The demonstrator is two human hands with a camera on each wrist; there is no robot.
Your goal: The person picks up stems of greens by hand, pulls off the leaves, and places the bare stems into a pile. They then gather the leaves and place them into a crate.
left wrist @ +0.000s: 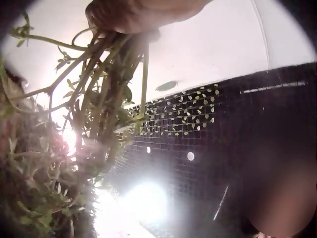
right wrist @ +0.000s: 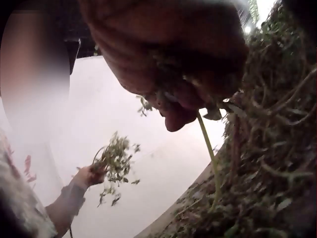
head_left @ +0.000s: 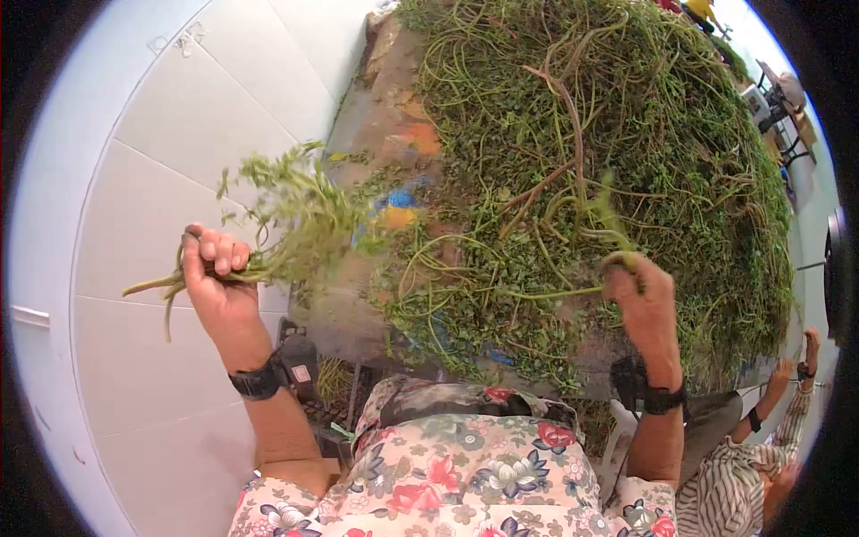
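Note:
On the left, my left hand (head_left: 224, 291) grips a bunch of leafy green stems (head_left: 309, 210), raised beside the table. Its cut-looking stem ends stick out behind the fist, and the leafy tops spread toward the table, blurred. In the left wrist view the stems (left wrist: 106, 84) hang in a thick cluster from the fingers. Over the front of the heap of greens (head_left: 698, 188), my right hand (head_left: 649, 309) has its fingers curled round a green stem (head_left: 559, 293). That stem (right wrist: 208, 148) runs down from the fingers toward the heap in the right wrist view.
The heap covers most of the table (head_left: 380, 116), whose stained, paint-marked top shows at the left. White wall panels (head_left: 170, 358) stand along the left. Another person in a striped shirt (head_left: 725, 474) sits close at the right. Long thick stems (head_left: 573, 116) lie atop the heap.

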